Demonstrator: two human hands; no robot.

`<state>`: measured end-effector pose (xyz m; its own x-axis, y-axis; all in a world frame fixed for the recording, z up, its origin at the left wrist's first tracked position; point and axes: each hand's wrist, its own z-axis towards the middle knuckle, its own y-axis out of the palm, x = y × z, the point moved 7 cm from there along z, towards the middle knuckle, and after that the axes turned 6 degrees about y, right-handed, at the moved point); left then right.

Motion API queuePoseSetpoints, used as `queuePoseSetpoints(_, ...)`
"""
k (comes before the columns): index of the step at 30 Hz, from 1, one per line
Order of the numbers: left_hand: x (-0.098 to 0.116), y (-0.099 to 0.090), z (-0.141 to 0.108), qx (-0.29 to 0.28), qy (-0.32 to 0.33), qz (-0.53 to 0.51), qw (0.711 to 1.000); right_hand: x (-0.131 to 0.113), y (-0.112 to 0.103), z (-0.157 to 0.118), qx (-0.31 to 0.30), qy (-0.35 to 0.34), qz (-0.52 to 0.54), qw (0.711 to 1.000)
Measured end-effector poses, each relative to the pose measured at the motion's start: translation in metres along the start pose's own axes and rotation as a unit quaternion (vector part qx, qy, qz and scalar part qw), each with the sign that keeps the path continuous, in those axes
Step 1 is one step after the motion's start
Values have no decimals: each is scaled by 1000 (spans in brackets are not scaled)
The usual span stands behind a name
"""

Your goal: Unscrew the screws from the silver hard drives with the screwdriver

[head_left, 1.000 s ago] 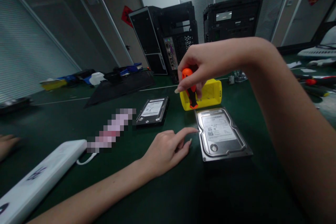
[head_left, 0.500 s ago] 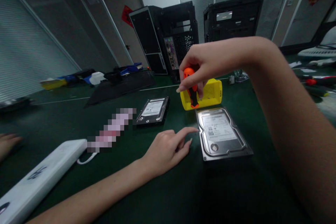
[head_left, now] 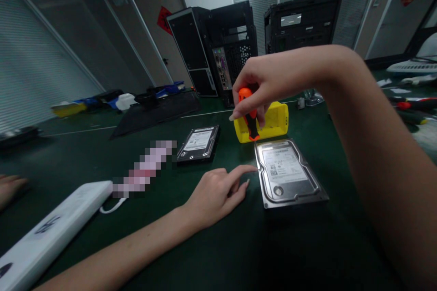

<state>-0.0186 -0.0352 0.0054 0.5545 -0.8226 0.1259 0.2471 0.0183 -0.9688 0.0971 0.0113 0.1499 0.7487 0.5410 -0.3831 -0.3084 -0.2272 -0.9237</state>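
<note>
My right hand (head_left: pixel 254 88) is closed around the orange and black handle of a screwdriver (head_left: pixel 251 125). The screwdriver points down at the far left corner of a silver hard drive (head_left: pixel 288 170) lying label up; its tip is too small to make out. My left hand (head_left: pixel 221 193) rests on the table left of this drive, holding nothing. Its index fingertip touches the drive's left edge, the thumb lies apart, and the other fingers are curled under. A second hard drive (head_left: pixel 199 142) lies farther back to the left. Behind the screwdriver is a yellow plastic bin (head_left: pixel 278 120).
Two black computer cases (head_left: pixel 191 54) stand at the back. A white power strip (head_left: pixel 64 220) lies at the left, near another person's hand (head_left: pixel 10 186). Beyond are a black mat (head_left: pixel 153 111) and small coloured bins (head_left: pixel 70 109). Red-handled tools (head_left: pixel 406 104) lie at the right.
</note>
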Motion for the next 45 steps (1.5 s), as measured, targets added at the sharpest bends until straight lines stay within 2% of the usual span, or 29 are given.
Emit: queuePoseSetpoints(45, -1, 1, 0, -14, -3, 6, 1000, -3, 0, 0, 12, -17, -22, 1000)
